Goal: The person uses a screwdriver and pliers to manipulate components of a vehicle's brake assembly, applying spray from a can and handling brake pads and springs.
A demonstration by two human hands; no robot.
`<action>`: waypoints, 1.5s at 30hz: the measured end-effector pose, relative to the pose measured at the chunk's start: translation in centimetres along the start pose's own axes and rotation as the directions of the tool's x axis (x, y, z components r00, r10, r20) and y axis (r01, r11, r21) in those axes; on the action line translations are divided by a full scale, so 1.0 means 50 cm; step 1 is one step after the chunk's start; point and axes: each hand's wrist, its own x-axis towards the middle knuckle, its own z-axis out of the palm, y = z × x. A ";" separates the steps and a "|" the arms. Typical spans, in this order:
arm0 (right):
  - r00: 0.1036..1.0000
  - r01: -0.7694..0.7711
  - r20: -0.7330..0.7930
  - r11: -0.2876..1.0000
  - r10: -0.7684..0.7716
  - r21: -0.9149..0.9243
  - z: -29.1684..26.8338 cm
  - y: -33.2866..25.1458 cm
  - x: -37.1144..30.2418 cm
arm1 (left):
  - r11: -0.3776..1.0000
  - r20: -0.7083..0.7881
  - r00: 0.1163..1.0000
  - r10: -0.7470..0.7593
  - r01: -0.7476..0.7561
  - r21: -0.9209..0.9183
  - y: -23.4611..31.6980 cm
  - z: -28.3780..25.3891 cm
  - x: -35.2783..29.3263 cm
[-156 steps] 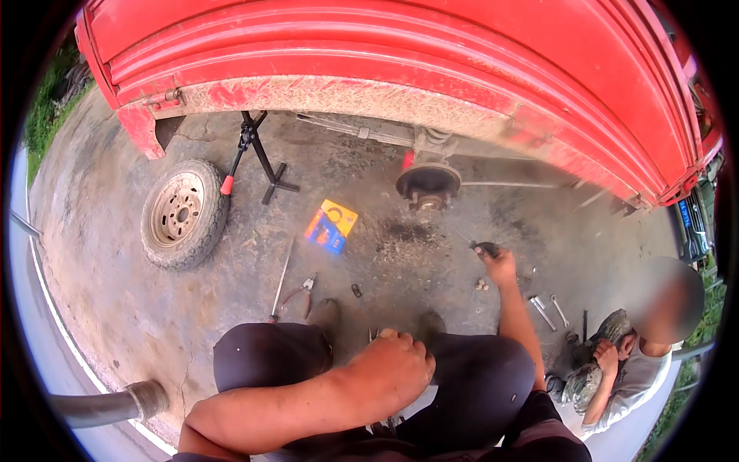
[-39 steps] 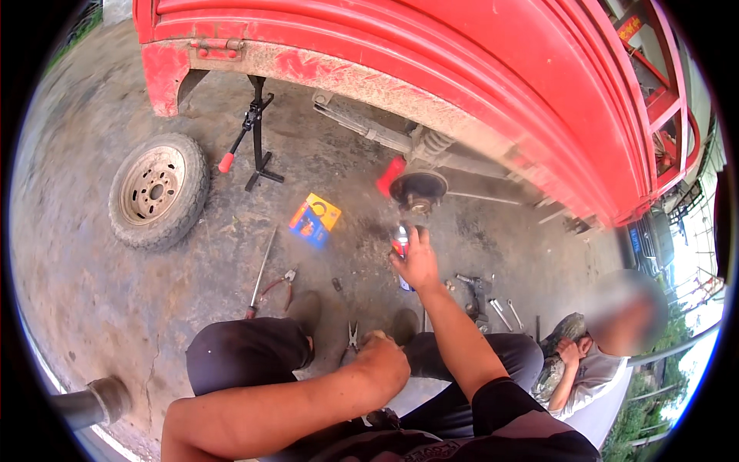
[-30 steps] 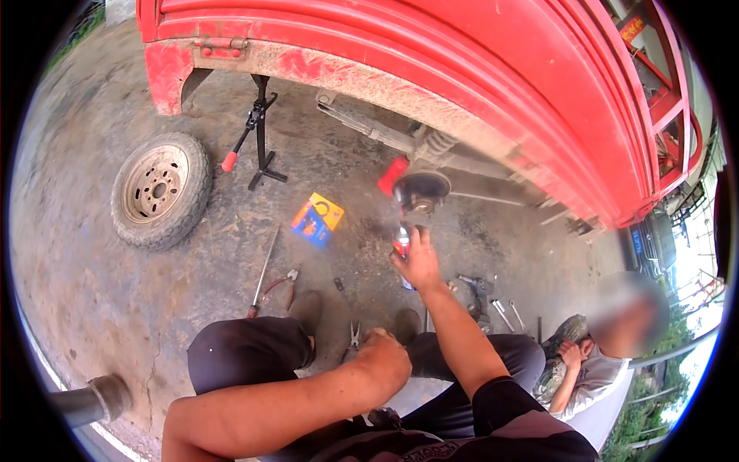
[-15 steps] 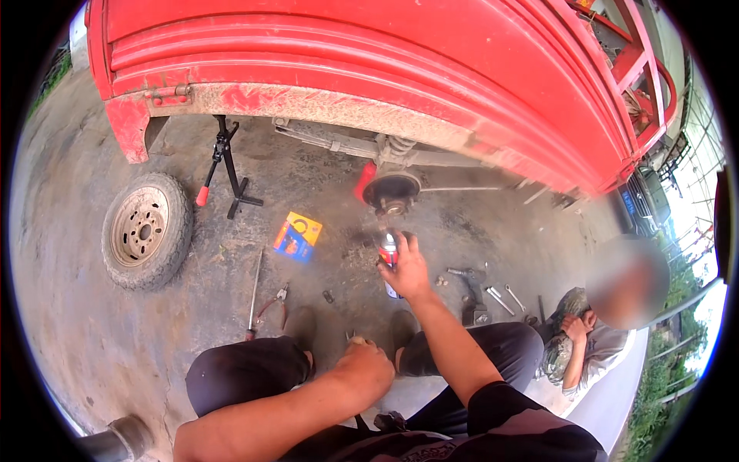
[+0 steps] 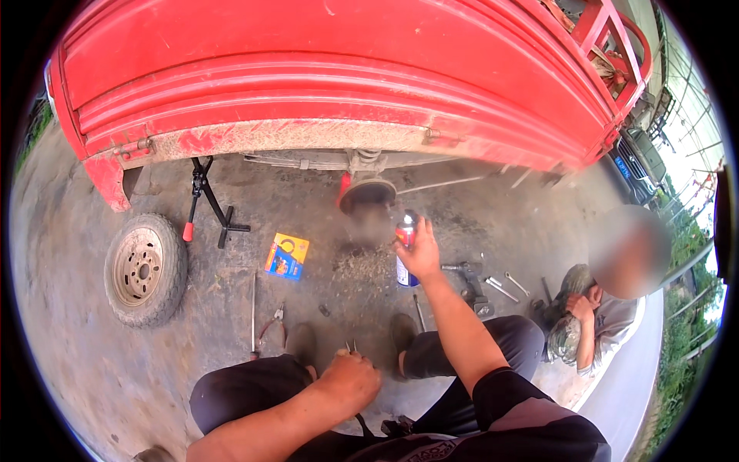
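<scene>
My right hand (image 5: 422, 256) is closed around an upright aerosol spray can (image 5: 404, 266) with a red and blue label. The can stands in the air just right of the wheel hub (image 5: 369, 194), which sits under the edge of a red vehicle body (image 5: 331, 100). A pale mist blurs the hub's lower part. Nearer to me, my left hand (image 5: 350, 380) is a fist over the gap between my knees. Two thin metal tips poke out from it; the rest of that tool is hidden by the fingers.
A removed wheel (image 5: 146, 268) leans at left, beside a black stand (image 5: 209, 196). On the concrete lie a yellow-blue box (image 5: 287, 256), pliers (image 5: 274, 326), a long screwdriver (image 5: 254, 316), an impact wrench (image 5: 471, 281) and spanners (image 5: 516, 283). A person (image 5: 589, 316) sits at right.
My right hand and the can have shifted right of the hub, and more of the can shows. Mist has thickened over the hub. The whole view has shifted slightly; my left hand stays closed.
</scene>
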 end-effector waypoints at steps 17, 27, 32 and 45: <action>0.995 -0.010 0.098 1.000 0.009 0.017 0.006 0.019 0.019 | 1.000 0.043 0.999 -0.010 0.009 0.022 -0.003 -0.010 0.008; 0.998 -0.033 -0.044 0.974 0.044 0.222 0.025 0.046 -0.036 | 0.997 0.034 0.999 0.000 -0.002 0.073 0.000 -0.013 0.006; 0.996 -0.037 -0.075 0.970 0.056 0.241 0.029 0.059 -0.006 | 0.998 0.017 1.000 0.007 -0.008 0.065 -0.001 -0.010 0.009; 0.772 -0.246 0.166 0.048 0.614 0.968 0.080 0.151 -0.026 | 0.997 0.013 1.000 -0.014 0.013 0.074 -0.005 0.001 0.014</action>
